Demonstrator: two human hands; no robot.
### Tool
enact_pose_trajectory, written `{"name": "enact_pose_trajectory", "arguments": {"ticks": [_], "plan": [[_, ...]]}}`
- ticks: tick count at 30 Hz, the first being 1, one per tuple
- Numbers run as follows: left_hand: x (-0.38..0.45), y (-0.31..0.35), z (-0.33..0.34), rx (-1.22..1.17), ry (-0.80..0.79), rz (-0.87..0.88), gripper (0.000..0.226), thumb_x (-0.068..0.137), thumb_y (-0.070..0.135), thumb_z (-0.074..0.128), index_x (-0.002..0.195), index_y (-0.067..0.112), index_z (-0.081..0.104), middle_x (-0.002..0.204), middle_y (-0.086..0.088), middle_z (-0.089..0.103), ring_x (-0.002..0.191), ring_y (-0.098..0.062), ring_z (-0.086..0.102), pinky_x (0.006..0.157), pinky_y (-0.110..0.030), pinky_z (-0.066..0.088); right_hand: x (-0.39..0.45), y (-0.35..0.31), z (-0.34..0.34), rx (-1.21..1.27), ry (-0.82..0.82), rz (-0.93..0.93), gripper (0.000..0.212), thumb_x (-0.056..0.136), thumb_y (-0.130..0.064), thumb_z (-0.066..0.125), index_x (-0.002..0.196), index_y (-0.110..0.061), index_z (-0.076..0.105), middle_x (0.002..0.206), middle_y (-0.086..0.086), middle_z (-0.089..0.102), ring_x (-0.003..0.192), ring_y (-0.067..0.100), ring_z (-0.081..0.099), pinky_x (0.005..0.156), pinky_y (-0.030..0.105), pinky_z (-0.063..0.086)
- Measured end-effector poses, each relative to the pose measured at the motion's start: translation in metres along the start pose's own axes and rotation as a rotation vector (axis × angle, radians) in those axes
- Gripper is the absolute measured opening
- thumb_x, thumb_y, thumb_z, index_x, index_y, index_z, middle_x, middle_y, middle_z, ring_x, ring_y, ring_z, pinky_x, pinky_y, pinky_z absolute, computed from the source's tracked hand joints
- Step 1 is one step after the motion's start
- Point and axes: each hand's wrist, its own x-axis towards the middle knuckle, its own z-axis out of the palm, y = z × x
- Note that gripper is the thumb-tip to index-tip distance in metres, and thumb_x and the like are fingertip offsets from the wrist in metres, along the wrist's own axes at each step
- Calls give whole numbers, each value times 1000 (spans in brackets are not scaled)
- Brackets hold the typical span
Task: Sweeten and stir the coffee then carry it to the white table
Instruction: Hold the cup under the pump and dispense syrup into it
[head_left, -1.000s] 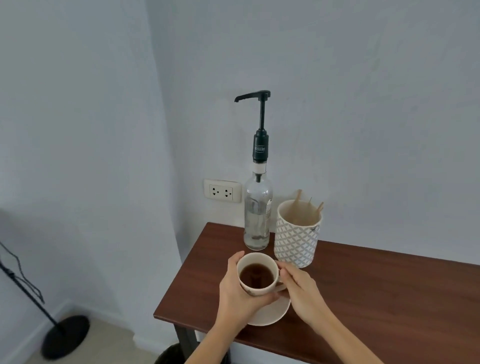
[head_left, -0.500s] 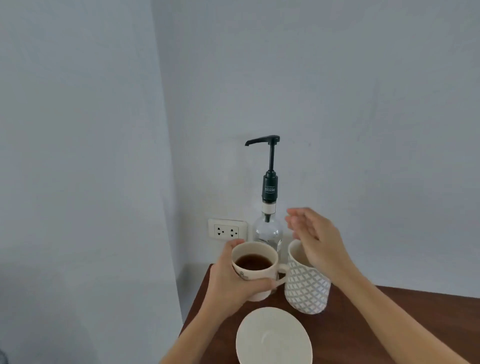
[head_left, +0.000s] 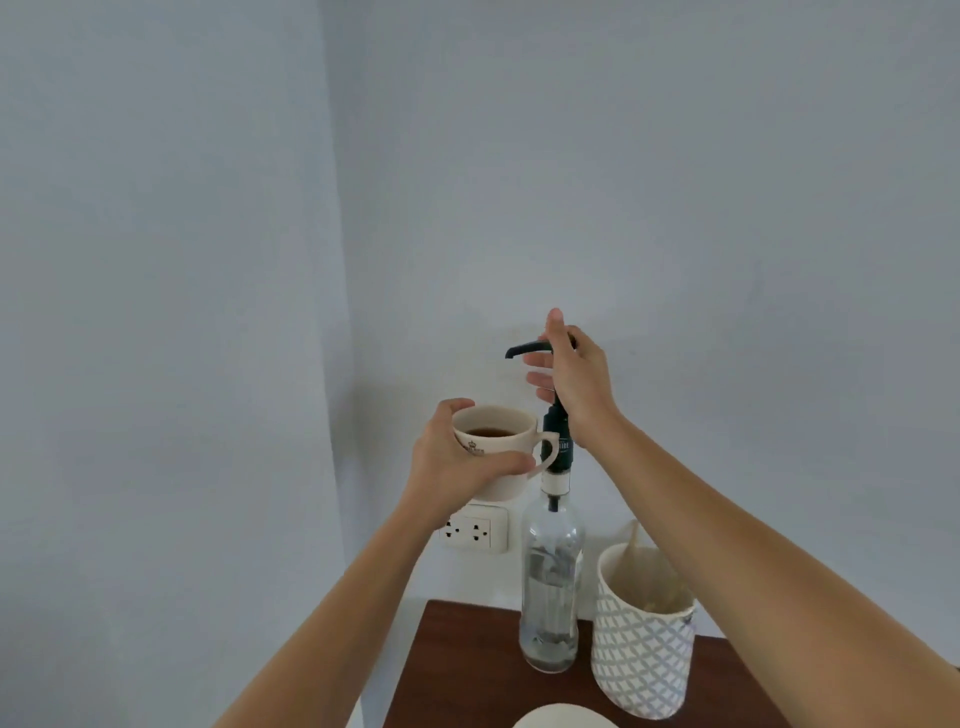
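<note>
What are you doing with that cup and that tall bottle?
The left hand holds a cream ceramic cup of dark coffee up in the air, just below the spout of the black pump on a clear glass bottle. The right hand is on the pump's top, seemingly ready to press it. The bottle stands on a dark brown wooden table beside a white patterned holder with wooden sticks. A white saucer sits empty at the table's near edge.

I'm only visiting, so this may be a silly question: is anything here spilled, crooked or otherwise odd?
Nothing looks spilled or damaged. The left hand holds the coffee cup level in the air below the pump spout, the right hand is at the pump head, and the syrup bottle stands upright on the brown table.
</note>
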Motion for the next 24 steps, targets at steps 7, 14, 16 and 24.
{"name": "enact_pose_trajectory", "arguments": {"ticks": [7,14,16,24], "plan": [[22,18,-2,-44,-35,13,98,28,47,87,117,29,51,111,3,66,102,-19,65,81,-36,59,13,1,3,148,-10,48,13,89,-18,56,77,-15,61,100,15,78,80,28,72,74,38,55],[31,25,0,-64,-72,4,97,28,45,88,117,27,53,112,2,66,102,-18,66,82,-38,60,13,0,1,200,-94,9,25,87,-7,51,63,-11,50,93,31,75,69,37,72,64,37,56],[31,25,1,-59,-73,2,98,29,45,88,119,26,53,113,1,66,103,-19,66,82,-38,60,12,0,0,202,-105,-4,27,87,-6,50,61,-12,49,92,32,75,70,38,71,65,39,57],[32,25,1,-59,-81,-8,97,29,45,88,117,27,53,113,1,66,103,-19,66,80,-37,60,12,3,1,188,-91,-39,27,86,-6,50,61,-11,46,88,34,74,67,39,70,60,37,55]]}}
